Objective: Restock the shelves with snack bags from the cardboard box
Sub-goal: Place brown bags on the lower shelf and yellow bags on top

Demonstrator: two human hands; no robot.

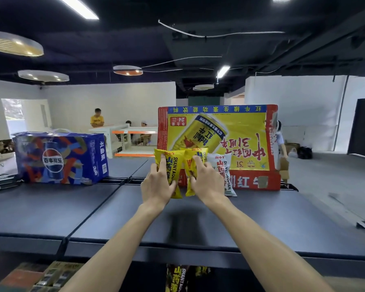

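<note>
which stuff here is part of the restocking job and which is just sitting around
Part of the job:
left hand, gripping the left yellow snack bag
right hand, gripping the right yellow snack bag
white snack bag beside them
red and yellow carton behind the bags
dark shelf top

Just lying about:
blue Pepsi box at left
white rack far behind

Plain white walls span mid-frame beneath a dark open ceiling with bright strip lights; grey floor at right, a bright window far left.
</note>
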